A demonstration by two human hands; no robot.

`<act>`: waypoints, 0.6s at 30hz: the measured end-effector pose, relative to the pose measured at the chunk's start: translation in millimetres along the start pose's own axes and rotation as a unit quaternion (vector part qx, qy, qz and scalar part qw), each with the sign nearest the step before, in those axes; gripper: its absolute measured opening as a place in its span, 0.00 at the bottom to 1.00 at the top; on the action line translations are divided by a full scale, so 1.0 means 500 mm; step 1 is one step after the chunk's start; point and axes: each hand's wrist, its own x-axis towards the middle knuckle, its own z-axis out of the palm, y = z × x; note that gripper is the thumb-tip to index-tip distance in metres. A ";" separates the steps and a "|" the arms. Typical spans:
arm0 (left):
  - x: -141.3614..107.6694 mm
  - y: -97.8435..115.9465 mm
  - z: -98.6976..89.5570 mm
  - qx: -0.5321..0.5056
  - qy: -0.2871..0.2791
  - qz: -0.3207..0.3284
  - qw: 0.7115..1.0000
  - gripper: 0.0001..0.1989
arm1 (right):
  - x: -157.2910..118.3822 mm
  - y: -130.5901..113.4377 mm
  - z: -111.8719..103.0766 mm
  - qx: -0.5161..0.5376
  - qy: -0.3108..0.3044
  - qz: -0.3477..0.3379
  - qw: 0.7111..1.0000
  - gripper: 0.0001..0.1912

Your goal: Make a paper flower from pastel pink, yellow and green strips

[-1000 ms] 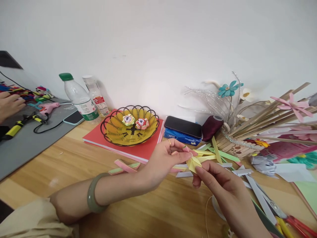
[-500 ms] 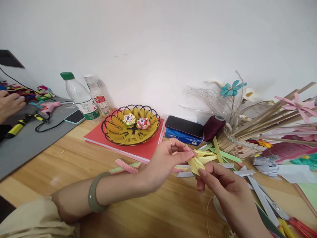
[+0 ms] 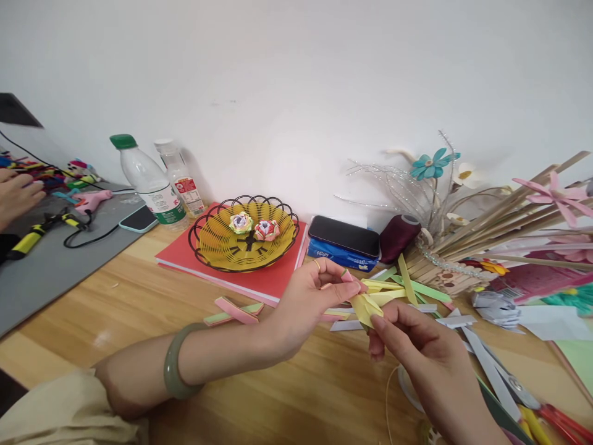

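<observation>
A small folded yellow paper piece (image 3: 365, 308) is pinched between my two hands above the table. My left hand (image 3: 311, 303), a ring on one finger and a green bangle on the wrist, grips its upper left side with thumb and fingers. A pink and green bit of paper shows at its index finger. My right hand (image 3: 419, 346) pinches the lower right edge of the yellow paper, with its other fingers curled behind. Folded paper strips (image 3: 410, 284) in yellow, green and white lie just behind my hands.
A yellow woven basket (image 3: 208, 247) with two paper flowers stands on red paper (image 3: 173, 253). Behind it are two bottles (image 3: 160, 191). A phone (image 3: 343, 236) lies on a blue packet. Scissors (image 3: 523, 389) and dried stems (image 3: 509, 216) are at right. Another person's hand (image 3: 18, 194) is at far left.
My hands hold the yellow paper in almost the same pose as before. The whole view has shifted very slightly.
</observation>
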 end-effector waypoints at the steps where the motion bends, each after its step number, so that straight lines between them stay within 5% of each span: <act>1: 0.001 0.001 -0.001 0.000 -0.001 0.002 1.000 0.11 | 0.000 0.001 -0.002 0.001 -0.002 -0.002 1.000 0.17; 5: 0.010 0.005 -0.009 0.002 0.019 0.028 0.999 0.08 | 0.001 0.009 -0.017 -0.009 0.003 -0.040 0.999 0.19; 11: 0.018 0.004 -0.020 -0.080 0.038 0.024 0.996 0.08 | 0.021 0.017 -0.033 0.012 0.180 -0.065 0.981 0.08; 15: 0.017 -0.012 -0.013 -0.127 0.014 -0.030 0.991 0.11 | 0.035 0.013 -0.030 0.035 0.110 -0.035 0.993 0.14; 18: 0.019 -0.026 -0.010 -0.081 -0.002 0.008 0.997 0.11 | 0.039 0.012 -0.030 0.076 0.061 -0.005 0.995 0.14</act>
